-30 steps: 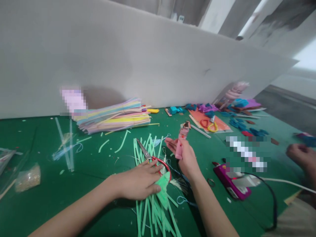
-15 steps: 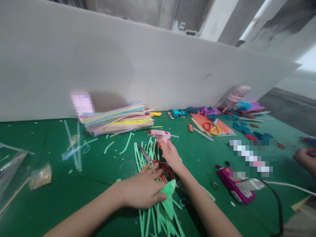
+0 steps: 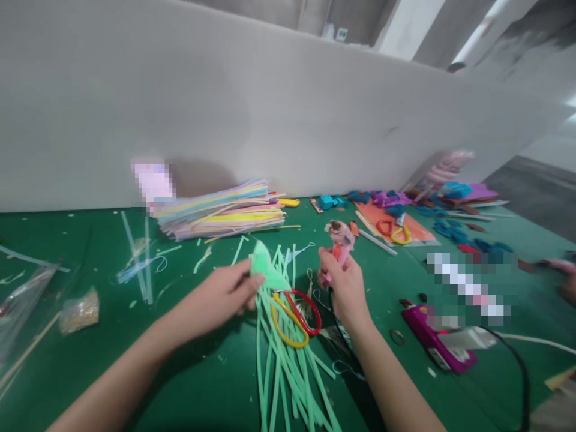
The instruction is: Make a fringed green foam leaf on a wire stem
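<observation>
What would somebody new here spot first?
Probably the light green strips fanned on the darker green table, with red-and-yellow-handled scissors among them. Next, the bright green piece in the left hand, and the pink glue gun in the right hand.

From here I can see the left hand (image 3: pixel 229 291) pinching a light green fuzzy piece (image 3: pixel 266 269) above a loose spread of green strips (image 3: pixel 288 366) on the green surface (image 3: pixel 148 372). Scissors (image 3: pixel 294 318) with one red and one yellow handle loop lie on those strips, just below the piece. The right hand (image 3: pixel 344 282) grips a pink glue gun (image 3: pixel 341 240), held apart from the piece. Over to the right sits a purple power strip (image 3: pixel 438 339) with plugs in it, and a multicoloured bundle of strips (image 3: pixel 220 210) lies near the pale partition (image 3: pixel 270 108).
</observation>
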`<action>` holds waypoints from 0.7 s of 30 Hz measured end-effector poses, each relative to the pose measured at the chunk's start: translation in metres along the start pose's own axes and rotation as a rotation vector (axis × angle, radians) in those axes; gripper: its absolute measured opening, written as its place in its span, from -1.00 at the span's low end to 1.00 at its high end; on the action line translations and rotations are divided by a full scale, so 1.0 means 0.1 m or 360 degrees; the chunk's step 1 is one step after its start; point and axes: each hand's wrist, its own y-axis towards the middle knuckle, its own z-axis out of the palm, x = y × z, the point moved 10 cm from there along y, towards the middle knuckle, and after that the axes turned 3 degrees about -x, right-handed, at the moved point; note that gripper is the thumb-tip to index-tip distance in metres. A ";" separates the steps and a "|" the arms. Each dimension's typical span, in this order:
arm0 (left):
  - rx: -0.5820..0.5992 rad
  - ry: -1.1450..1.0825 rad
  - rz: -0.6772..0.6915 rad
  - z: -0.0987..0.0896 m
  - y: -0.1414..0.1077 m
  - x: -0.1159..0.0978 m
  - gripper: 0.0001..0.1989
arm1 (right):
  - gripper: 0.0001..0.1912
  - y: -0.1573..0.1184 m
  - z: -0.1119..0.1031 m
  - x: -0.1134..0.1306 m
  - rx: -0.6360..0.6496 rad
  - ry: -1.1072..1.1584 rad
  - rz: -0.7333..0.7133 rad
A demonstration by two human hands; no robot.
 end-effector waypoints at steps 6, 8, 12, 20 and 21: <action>-0.0438 -0.0176 -0.0204 -0.60 -0.14 0.02 -0.64 | -0.69 -0.33 -0.09 0.27 -0.0192 -0.0330 -0.0248; -0.0473 -0.0261 -0.0309 -0.64 -0.20 0.09 -0.61 | -0.70 -0.40 -0.11 0.41 -0.0277 -0.0519 -0.0435; -0.0467 -0.0335 -0.0412 -0.63 -0.26 0.15 -0.51 | -0.72 -0.51 -0.09 0.58 -0.0344 -0.0727 -0.0681; -0.0396 -0.0302 -0.0356 -0.59 -0.27 0.09 -0.47 | -0.70 -0.58 -0.09 0.65 -0.0364 -0.0852 -0.0815; -0.0386 -0.0292 -0.0347 -0.58 -0.27 0.08 -0.48 | -0.70 -0.58 -0.08 0.66 -0.0361 -0.0862 -0.0825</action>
